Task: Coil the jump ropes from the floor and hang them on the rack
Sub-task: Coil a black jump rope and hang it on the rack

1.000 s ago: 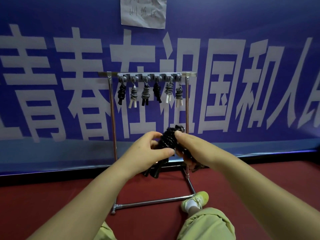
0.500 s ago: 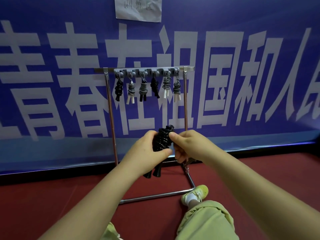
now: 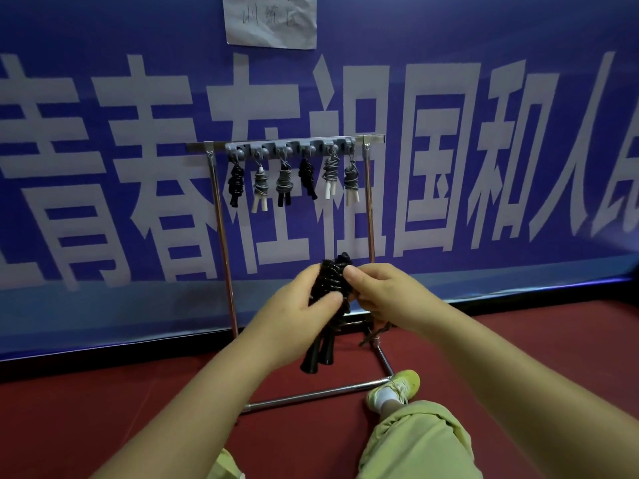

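Observation:
A black jump rope [image 3: 331, 282], wound into a tight bundle, is held between both hands in front of the rack. My left hand [image 3: 294, 305] grips the bundle from the left, thumb across its front. My right hand [image 3: 377, 295] pinches the bundle's upper right side. Its two black handles [image 3: 318, 354] hang down below my left hand. A loose dark end [image 3: 375, 335] trails under my right hand. The metal rack [image 3: 221, 236] stands against the wall, and several coiled ropes [image 3: 290, 181] hang from the hooks on its top bar.
A blue banner [image 3: 103, 167] with large white characters covers the wall behind the rack, with a paper sheet [image 3: 271, 20] taped above. The floor [image 3: 103, 409] is dark red. My bent right leg in light green trousers and a yellow-green shoe [image 3: 394, 387] touch the rack's base bar.
The view has shifted slightly. Both hands keep hold of the black bundle at about the same height, and my right fingers have moved a little on its upper side.

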A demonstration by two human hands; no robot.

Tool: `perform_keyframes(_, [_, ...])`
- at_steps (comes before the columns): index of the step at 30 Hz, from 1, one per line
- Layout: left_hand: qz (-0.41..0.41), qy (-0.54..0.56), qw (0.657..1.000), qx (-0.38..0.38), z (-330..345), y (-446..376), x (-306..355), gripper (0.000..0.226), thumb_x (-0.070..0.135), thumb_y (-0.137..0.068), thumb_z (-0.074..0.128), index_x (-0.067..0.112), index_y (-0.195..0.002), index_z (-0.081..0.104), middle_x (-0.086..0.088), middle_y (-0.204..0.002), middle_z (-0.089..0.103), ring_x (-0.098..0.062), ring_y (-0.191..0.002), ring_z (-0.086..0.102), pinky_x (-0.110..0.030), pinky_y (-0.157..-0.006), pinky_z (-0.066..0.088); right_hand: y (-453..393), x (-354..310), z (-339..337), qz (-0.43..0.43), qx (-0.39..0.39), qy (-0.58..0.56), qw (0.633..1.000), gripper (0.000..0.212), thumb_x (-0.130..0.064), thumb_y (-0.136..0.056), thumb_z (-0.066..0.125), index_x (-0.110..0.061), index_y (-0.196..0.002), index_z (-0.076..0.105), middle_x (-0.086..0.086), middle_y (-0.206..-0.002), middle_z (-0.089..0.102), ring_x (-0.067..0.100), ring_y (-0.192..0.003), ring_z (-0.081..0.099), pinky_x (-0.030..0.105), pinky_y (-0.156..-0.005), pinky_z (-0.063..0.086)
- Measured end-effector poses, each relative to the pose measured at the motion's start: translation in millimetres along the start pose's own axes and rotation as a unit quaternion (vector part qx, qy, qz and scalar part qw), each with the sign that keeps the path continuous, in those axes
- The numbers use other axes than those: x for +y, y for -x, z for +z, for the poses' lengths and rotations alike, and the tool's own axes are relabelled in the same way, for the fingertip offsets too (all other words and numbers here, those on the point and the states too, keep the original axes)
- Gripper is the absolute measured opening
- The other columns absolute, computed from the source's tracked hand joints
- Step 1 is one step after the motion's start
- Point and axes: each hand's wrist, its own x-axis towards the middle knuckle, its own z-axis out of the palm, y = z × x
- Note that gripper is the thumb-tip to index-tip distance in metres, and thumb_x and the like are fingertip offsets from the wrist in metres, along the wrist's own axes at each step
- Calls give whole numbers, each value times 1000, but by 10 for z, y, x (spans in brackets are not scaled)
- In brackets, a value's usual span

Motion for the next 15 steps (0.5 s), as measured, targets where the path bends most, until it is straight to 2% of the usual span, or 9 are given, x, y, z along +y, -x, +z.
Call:
perform_keyframes(2, [-17,138,990,-2,-24,11,-8,27,26,-97,50,47,-114,50,12,-109,66,-3,-100,64,-25,-88,50,14,3,-37,-10,-21,-29,999,45,-50,-96,41,-11,-89,62,-14,-52,42,2,-44,37,21,-49,35])
perform_keyframes(3, [-28,168,985,3,-23,5,-22,29,25,-96,52,45,-116,52,9,-109,67,-6,-101,65,-31,-90,52,22,-10,-49,-13,-33,-31,999,41,-49,-96,42,-14,-87,61,-12,-54,41,2,-44,38,21,-49,35])
perform_keyframes(5, [-43,187,981,15,-9,-4,-41,31,22,-94,56,41,-119,53,4,-106,68,-11,-98,67,-38,-89,55,41,-59,-66,-4,-53,-13,998,38,-49,-96,42,-17,-87,60,-7,-57,43,5,-46,40,20,-48,36])
perform_keyframes(7, [-48,195,979,24,6,-13,-58,33,19,-92,59,34,-121,54,1,-104,69,-12,-95,68,-40,-88,55,61,-104,-86,27,-63,28,997,43,-53,-95,40,-16,-89,61,-3,-59,51,9,-50,47,20,-50,40])
perform_keyframes(11, [-69,210,975,25,6,-40,-80,32,15,-87,65,24,-118,58,4,-104,69,-8,-92,68,-26,-82,56,69,-129,-96,69,-58,122,988,59,-63,-93,34,-13,-77,61,-2,-59,64,8,-53,60,20,-57,41])
perform_keyframes(15, [-83,207,975,17,9,-63,-106,25,15,-84,68,19,-109,64,-2,-93,70,-9,-81,67,-16,-66,52,62,-113,-43,57,-30,142,988,57,-59,-95,33,-15,-71,60,-3,-54,61,-1,-41,49,20,-54,38])
